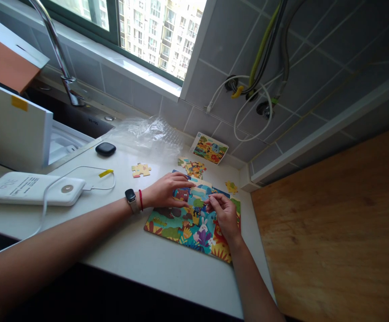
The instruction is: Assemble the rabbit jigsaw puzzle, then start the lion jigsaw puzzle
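Observation:
A colourful jigsaw puzzle [181,223] with cartoon animals, a white rabbit among them, lies on the white counter, largely assembled. My left hand [167,190] rests over its upper left part, fingers spread and lying on the pieces. On the upper right, my right hand [224,214] is closed in a pinch at a blue-green puzzle piece [199,192], which its fingers partly cover. Loose pieces lie beyond the board: a small pile [194,168] behind it, a yellow piece [231,187] to the right, and a pale face-down-looking piece [141,170] to the left.
A picture card [209,148] leans against the tiled wall. Clear plastic wrapping [147,134], a black case [105,149] and a white power bank [33,188] with a cable lie leftward. Behind are a sink [80,117] and faucet [55,44]. A wooden panel [331,223] borders the right.

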`<state>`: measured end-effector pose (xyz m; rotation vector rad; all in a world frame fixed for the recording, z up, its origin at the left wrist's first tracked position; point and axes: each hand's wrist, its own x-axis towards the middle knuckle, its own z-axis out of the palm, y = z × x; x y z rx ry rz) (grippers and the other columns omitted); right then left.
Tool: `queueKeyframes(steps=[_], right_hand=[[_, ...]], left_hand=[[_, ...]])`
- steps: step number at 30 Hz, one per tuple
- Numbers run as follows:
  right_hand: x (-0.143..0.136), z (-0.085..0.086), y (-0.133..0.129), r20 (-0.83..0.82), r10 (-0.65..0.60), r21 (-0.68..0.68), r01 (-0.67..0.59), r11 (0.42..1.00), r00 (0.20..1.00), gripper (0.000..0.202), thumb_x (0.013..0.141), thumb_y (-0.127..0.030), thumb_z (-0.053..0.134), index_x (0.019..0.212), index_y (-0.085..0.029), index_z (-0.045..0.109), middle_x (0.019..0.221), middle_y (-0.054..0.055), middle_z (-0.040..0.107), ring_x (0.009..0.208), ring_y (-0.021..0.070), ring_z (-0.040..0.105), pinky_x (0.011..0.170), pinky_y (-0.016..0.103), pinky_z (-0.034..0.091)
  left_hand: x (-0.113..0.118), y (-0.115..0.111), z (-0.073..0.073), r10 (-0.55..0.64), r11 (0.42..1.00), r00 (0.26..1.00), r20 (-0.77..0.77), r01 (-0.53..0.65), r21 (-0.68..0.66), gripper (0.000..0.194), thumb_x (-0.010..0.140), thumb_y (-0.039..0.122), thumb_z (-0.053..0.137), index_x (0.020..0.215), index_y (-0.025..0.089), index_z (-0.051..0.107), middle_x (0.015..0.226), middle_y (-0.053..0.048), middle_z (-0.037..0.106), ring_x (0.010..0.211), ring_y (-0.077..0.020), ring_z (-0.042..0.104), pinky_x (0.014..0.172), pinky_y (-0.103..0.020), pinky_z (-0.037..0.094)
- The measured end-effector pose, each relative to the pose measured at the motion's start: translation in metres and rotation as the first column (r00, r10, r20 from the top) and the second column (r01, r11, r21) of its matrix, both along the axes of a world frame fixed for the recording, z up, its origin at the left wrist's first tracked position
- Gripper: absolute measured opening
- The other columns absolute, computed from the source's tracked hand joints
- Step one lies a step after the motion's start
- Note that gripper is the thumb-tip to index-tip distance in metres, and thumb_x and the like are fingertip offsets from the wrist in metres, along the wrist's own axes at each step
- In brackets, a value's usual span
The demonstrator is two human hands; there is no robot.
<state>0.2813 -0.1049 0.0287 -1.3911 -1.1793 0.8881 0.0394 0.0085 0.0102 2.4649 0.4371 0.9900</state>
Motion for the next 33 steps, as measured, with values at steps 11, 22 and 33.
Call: queueKeyframes(steps=[11,22,33], right_hand=[[-0.001,0.0,0.0,-0.02,0.057,-0.002,-0.057,0.998,0.998,0.038,0.082,-0.049,0.081,0.111,-0.025,0.074,0.08,0.001,0.075,0.062,0.0162,0.068,0.061,0.029,0.057],[-0.003,-0.007,-0.004,0.017,0.209,-0.129,-0.205,0.97,0.978,0.033,0.078,-0.048,0.085,0.098,-0.023,0.08,0.089,0.005,0.078,0.076,0.0193,0.069,0.069,0.03,0.057],[-0.001,-0.007,-0.009,-0.036,0.425,-0.182,-0.424,0.887,0.905,0.05,0.083,-0.042,0.081,0.129,-0.024,0.071,0.083,-0.001,0.066,0.068,0.0135,0.056,0.063,0.026,0.046]], left_hand=[[0.002,-0.002,0.001,-0.069,0.998,0.998,-0.009,0.069,-0.01,0.055,0.083,0.053,0.082,0.128,0.022,0.074,0.119,-0.014,0.075,0.11,-0.0302,0.068,0.098,-0.047,0.057],[0.006,-0.01,0.002,-0.246,0.968,0.968,-0.051,0.242,-0.071,0.056,0.082,0.051,0.084,0.128,0.022,0.073,0.118,-0.013,0.074,0.11,-0.0296,0.068,0.102,-0.046,0.053],[0.003,-0.005,-0.001,-0.199,0.977,0.98,-0.023,0.197,-0.077,0.032,0.092,0.041,0.076,0.118,0.022,0.076,0.114,-0.011,0.076,0.108,-0.0261,0.069,0.097,-0.041,0.054]])
